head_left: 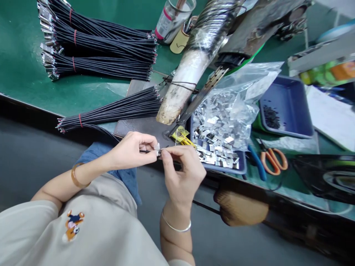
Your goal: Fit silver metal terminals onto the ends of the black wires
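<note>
My left hand (pixel 133 149) pinches the end of a thin black cable (pixel 144 151) just in front of the table edge. My right hand (pixel 181 171) meets it from the right, fingers pinched on a small metal clip (pixel 158 147) at the cable's tip. Both hands are closed and touch at the fingertips. A loose bundle of black cables (pixel 116 109) tied with a red band lies just beyond my left hand. A blue tray (pixel 222 168) of shiny metal clips sits right of my right hand, under a clear plastic bag (pixel 235 103).
Two larger bundles of black cables (pixel 105 48) with metal ends lie on the green mat (pixel 24 55) at the back left. A wrapped press lever (pixel 194 70) stands in the middle. Orange-handled scissors (pixel 273 160), a second blue tray (pixel 288 107) and a jar (pixel 173 18) are nearby.
</note>
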Available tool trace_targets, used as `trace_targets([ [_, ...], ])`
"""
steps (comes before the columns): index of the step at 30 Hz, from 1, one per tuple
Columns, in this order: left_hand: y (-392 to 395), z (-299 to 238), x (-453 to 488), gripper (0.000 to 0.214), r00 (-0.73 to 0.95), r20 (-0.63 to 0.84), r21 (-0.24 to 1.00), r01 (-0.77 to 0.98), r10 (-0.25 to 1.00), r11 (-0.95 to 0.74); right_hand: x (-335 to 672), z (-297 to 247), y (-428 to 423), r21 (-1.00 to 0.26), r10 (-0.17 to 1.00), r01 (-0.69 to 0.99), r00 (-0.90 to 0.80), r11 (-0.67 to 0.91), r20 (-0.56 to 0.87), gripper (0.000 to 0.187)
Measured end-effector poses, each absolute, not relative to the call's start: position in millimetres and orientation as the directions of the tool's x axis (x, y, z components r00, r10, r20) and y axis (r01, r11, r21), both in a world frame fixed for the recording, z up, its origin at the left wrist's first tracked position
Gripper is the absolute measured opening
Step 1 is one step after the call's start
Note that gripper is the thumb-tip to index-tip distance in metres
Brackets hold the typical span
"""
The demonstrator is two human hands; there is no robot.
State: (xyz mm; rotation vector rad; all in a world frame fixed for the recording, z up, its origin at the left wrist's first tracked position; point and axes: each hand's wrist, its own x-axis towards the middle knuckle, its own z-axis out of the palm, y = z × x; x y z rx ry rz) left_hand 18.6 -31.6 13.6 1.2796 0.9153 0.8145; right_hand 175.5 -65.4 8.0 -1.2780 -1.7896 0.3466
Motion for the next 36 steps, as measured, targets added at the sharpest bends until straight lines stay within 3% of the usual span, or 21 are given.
trace_targets([
  [4,-31,13,17,0.008,0.418,-0.114,0.992,0.002,0.901,0.124,178,4,-63,-0.875,0.892,0.356,0.186,0.329,0.411,0.018],
  [7,-31,12,17,0.009,0.399,-0.115,0.993,0.008,0.910,0.121,186,7,-63,-0.862,0.806,0.364,0.349,0.353,0.478,0.016],
  [10,-32,10,18,0.011,0.381,-0.120,0.992,0.000,0.917,0.130,192,9,-66,-0.805,0.827,0.498,0.264,0.324,0.496,0.003],
  [13,-32,12,20,0.022,0.391,-0.162,0.984,-0.007,0.906,0.179,192,8,-70,-0.789,0.866,0.528,0.181,0.313,0.465,0.007],
  [16,-32,14,21,0.035,0.405,-0.197,0.977,0.007,0.893,0.213,190,8,-71,-0.772,0.835,0.534,0.202,0.345,0.512,0.005],
  [18,-31,14,21,0.033,0.397,-0.200,0.977,0.012,0.896,0.213,190,8,-70,-0.763,0.804,0.526,0.225,0.375,0.551,0.007],
  [21,-28,10,20,0.012,0.403,-0.201,0.977,0.017,0.893,0.213,191,10,-69,-0.738,0.780,0.535,0.212,0.412,0.589,0.008],
  [25,-25,6,17,0.025,0.453,-0.180,0.983,0.046,0.873,0.179,192,13,-71,-0.648,0.795,0.633,0.084,0.423,0.601,0.011],
  [31,-26,8,15,0.030,0.487,-0.168,0.986,0.094,0.857,0.140,190,18,-73,-0.451,0.851,0.760,-0.250,0.468,0.462,0.016],
  [36,-24,5,12,0.034,0.499,-0.166,0.986,0.069,0.850,0.152,189,9,-66,-0.499,0.850,0.712,-0.276,0.494,0.448,0.010],
])
